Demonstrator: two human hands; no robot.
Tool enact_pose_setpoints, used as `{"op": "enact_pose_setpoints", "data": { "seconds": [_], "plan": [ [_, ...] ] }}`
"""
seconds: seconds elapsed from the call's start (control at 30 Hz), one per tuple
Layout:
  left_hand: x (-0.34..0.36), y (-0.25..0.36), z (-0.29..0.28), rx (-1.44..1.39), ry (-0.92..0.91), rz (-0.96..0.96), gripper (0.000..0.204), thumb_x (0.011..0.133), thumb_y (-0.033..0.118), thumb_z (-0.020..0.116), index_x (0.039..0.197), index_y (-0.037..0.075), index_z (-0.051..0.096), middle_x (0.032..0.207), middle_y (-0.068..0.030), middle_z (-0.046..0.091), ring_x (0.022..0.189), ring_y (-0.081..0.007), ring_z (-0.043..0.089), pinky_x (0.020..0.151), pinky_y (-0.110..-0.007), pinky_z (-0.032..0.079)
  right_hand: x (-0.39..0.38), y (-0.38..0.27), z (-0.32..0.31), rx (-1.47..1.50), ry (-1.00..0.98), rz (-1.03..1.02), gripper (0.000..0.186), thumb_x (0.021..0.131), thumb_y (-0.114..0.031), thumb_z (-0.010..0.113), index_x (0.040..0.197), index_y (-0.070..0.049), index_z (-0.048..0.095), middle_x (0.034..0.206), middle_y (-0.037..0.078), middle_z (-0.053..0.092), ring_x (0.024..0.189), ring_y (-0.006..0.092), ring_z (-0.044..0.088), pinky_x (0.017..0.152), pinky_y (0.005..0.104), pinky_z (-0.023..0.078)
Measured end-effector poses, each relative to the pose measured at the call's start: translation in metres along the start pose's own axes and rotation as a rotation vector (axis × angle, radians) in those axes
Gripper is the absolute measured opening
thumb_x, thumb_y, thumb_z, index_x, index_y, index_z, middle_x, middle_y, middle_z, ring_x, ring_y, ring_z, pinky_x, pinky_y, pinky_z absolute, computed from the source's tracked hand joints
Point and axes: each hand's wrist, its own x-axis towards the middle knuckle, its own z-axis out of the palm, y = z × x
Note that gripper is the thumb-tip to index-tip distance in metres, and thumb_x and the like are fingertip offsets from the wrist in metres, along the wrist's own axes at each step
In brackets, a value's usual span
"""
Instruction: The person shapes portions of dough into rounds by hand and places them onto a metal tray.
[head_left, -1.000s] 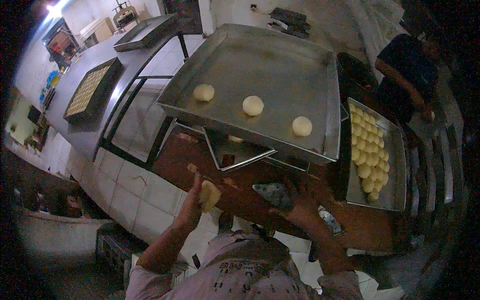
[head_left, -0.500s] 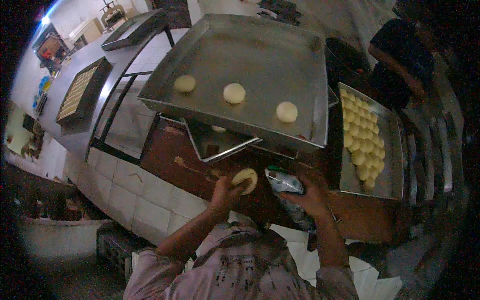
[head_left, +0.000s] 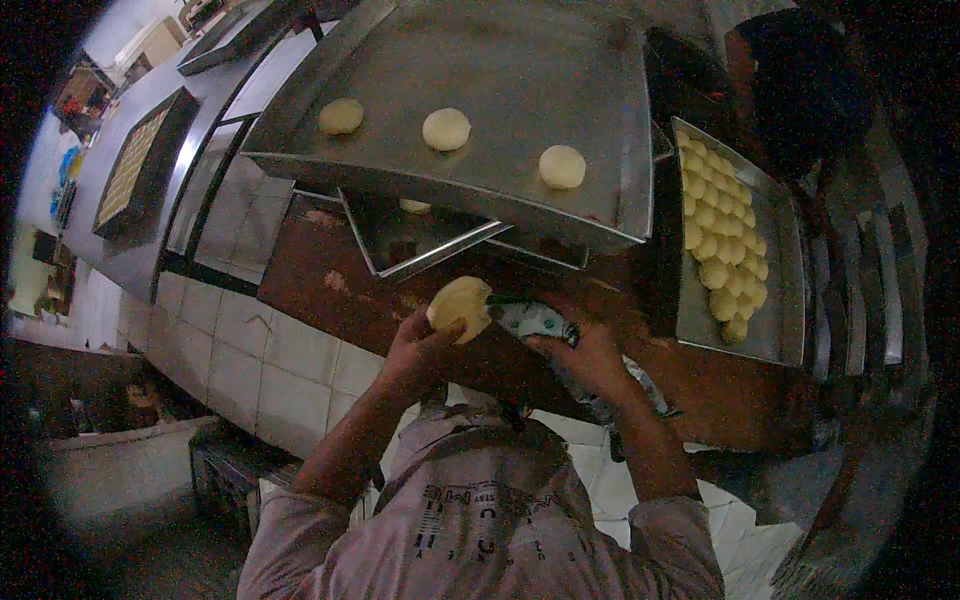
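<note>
My left hand (head_left: 418, 348) grips a flattened round of pale dough (head_left: 458, 304), tilted up, with the thumb across its lower edge. My right hand (head_left: 597, 362) is wrapped around a piping bag (head_left: 533, 321) of shiny plastic, whose dark narrow end meets the right edge of the dough. Whether the end enters the dough I cannot tell. Beyond my hands, a big metal tray (head_left: 520, 60) carries three smooth dough balls, a left one (head_left: 341, 117), a middle one (head_left: 446, 130) and a right one (head_left: 562, 167).
Under the big tray, another metal tray (head_left: 440, 252) sticks out at an angle over the brown tabletop (head_left: 310, 262). On the right stands a tray (head_left: 790, 300) with several rows of dough balls. A filled tray (head_left: 135, 180) lies on the far-left metal table. Someone in dark clothes (head_left: 800, 80) is at upper right.
The piping bag's end has come left to the dough edge, and the dough now faces up more. My hands have risen in view, while trays shifted upward with the camera's tilt.
</note>
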Motion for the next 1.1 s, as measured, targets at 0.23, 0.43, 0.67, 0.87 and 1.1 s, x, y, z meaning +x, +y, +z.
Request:
{"op": "enact_pose_setpoints", "data": {
  "seconds": [0.23, 0.43, 0.67, 0.87, 1.1],
  "plan": [
    [0.002, -0.019, -0.001, 0.054, -0.039, 0.117, 0.042, 0.079, 0.009, 0.065, 0.117, 0.004, 0.050, 0.107, -0.0086, 0.060, 0.095, -0.0187, 0.058, 0.082, -0.031, 0.048, 0.000, -0.011, 0.008, -0.096, 0.000, -0.058, 0.050, 0.076, -0.023, 0.069, 0.121, -0.012, 0.051, 0.116, 0.017, 0.056, 0.110, 0.0308, 0.052, 0.093, 0.0361, 0.041],
    [-0.009, -0.005, 0.003, 0.100, 0.063, 0.058, 0.049, 0.078, 0.007, 0.061, 0.124, 0.002, 0.044, 0.120, -0.0121, 0.052, 0.108, -0.0240, 0.052, 0.089, -0.036, 0.045, 0.006, 0.009, 0.012, -0.147, 0.050, -0.199, 0.050, 0.077, -0.024, 0.068, 0.121, -0.010, 0.051, 0.115, 0.017, 0.057, 0.108, 0.0300, 0.054, 0.092, 0.0360, 0.041],
    [-0.040, 0.014, -0.026, -0.013, -0.170, 0.369, 0.068, 0.074, 0.008, 0.059, 0.135, 0.003, 0.031, 0.136, -0.0111, 0.037, 0.124, -0.0244, 0.038, 0.102, -0.037, 0.032, -0.007, -0.043, 0.006, -0.222, 0.120, -0.350, 0.062, 0.074, -0.028, 0.071, 0.128, -0.010, 0.046, 0.119, 0.015, 0.052, 0.114, 0.0357, 0.045, 0.097, 0.0414, 0.036],
    [-0.050, 0.023, 0.028, 0.563, -0.334, 0.440, 0.068, 0.083, 0.008, 0.055, 0.140, 0.002, 0.017, 0.140, -0.0109, 0.031, 0.126, -0.0204, 0.033, 0.104, -0.034, 0.026, -0.015, -0.072, -0.001, -0.118, 0.242, -0.609, 0.053, 0.070, -0.027, 0.072, 0.119, -0.016, 0.056, 0.106, 0.012, 0.054, 0.103, 0.0315, 0.048, 0.091, 0.0427, 0.039],
    [-0.042, 0.027, 0.072, 0.789, -0.176, 0.741, 0.046, 0.090, 0.016, 0.049, 0.130, -0.001, 0.034, 0.125, -0.0141, 0.047, 0.107, -0.0197, 0.050, 0.091, -0.031, 0.039, -0.028, -0.070, -0.011, 0.466, 0.231, -0.417, 0.029, 0.069, -0.018, 0.071, 0.097, -0.016, 0.067, 0.099, 0.007, 0.056, 0.098, 0.0265, 0.051, 0.087, 0.0379, 0.042]
  ]
}}
